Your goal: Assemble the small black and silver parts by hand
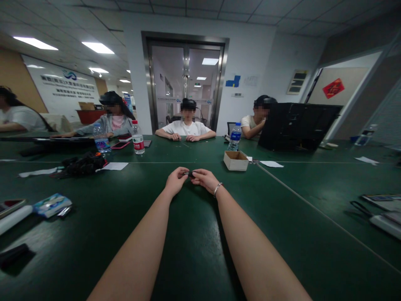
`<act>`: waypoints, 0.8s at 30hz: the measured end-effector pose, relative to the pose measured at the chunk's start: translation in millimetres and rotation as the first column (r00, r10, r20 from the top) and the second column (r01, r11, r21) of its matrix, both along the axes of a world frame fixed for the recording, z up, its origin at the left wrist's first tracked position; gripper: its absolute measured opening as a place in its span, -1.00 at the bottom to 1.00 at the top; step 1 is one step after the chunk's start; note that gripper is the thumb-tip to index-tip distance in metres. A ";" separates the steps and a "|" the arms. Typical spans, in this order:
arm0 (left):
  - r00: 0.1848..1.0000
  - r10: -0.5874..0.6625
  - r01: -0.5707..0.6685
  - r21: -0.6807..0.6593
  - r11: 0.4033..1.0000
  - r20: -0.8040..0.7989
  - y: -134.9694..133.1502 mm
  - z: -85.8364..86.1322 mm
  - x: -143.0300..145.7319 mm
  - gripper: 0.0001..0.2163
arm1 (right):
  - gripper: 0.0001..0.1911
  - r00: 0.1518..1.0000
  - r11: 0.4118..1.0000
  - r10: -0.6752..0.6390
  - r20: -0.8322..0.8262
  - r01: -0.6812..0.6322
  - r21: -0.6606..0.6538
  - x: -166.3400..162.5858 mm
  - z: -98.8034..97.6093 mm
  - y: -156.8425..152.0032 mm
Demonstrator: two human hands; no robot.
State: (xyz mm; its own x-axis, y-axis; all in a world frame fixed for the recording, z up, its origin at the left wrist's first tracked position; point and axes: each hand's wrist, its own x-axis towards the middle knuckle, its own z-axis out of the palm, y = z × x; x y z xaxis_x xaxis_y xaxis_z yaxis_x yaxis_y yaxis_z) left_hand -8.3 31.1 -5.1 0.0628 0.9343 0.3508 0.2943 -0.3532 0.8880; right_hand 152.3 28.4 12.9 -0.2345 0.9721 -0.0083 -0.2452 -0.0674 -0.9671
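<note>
Both arms reach out over the green table (194, 234), and the hands meet near its middle. Between the fingertips is a small black object (189, 174), too small to name. My left hand (176, 180) pinches it from the left, fingers closed. From the right, my right hand (205, 179) grips the same object with thumb and fingers; a silver bracelet (217, 189) circles that wrist. The fingers cover most of the object. Ahead and to the right of my hands stands a small open cardboard box (235, 161).
A red-capped bottle (138, 139), a blue-labelled bottle (234, 136) and a tangle of black cables (83, 164) lie beyond my hands. At left is a tissue pack (52, 205). A black monitor (296, 127) stands at right. Several people sit around the table.
</note>
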 end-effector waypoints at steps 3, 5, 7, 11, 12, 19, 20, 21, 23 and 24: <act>0.998 0.023 -0.020 -0.058 0.998 0.053 -1.5 0.9 -0.5 -0.68 | -0.85 1.000 1.000 0.006 0.002 -0.006 -0.001 -0.2 0.6 -0.6; 0.998 0.051 -0.046 -0.142 0.989 0.034 -2.5 1.4 -0.4 -0.70 | -0.84 1.000 1.000 0.007 0.002 -0.007 0.001 -0.5 0.1 0.0; 0.999 0.033 -0.031 -0.114 0.993 0.013 -2.6 1.5 -0.2 -0.77 | -0.84 1.000 1.000 0.002 -0.003 -0.002 0.003 -0.7 -1.3 1.3; 0.998 -0.025 0.023 0.029 0.999 0.059 0.5 -0.1 -0.1 -0.75 | -0.86 1.000 1.000 0.005 -0.005 -0.005 0.001 -0.3 -3.8 3.9; 0.998 -0.013 0.012 0.012 1.000 0.066 1.7 -0.8 -0.2 -0.71 | -0.86 1.000 1.000 0.008 -0.005 -0.008 -0.001 -0.1 -4.0 4.2; 0.999 0.041 -0.039 -0.145 0.989 0.010 1.4 -0.7 -0.1 -0.72 | -0.86 1.000 1.000 0.004 0.000 -0.004 -0.010 -0.6 -2.4 2.6; 0.999 0.031 -0.029 -0.105 0.994 0.011 0.3 0.3 0.0 -0.75 | -0.86 1.000 1.000 0.004 -0.001 -0.004 -0.011 -0.6 -2.1 2.3; 1.000 0.018 -0.017 -0.054 0.998 0.017 -0.9 1.4 0.2 -0.79 | -0.86 1.000 1.000 0.006 -0.004 -0.006 -0.011 -0.5 -1.9 2.1; 0.999 -0.004 0.003 0.033 0.999 0.041 -2.8 3.4 0.4 -0.82 | -0.87 1.000 1.000 0.008 -0.011 -0.009 -0.009 -0.1 -1.4 1.6; 0.999 -0.002 0.000 0.049 0.999 0.051 -3.2 4.1 0.5 -0.80 | -0.87 1.000 1.000 0.010 -0.013 -0.010 -0.007 0.1 -1.1 1.4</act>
State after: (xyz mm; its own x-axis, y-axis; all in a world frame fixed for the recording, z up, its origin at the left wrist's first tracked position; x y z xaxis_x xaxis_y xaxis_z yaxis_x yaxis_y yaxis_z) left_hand -7.8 27.9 -1.0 0.0446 0.9160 0.3988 0.2483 -0.3968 0.8837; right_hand 152.3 29.7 11.8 -0.2445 0.9696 -0.0123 -0.2568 -0.0770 -0.9634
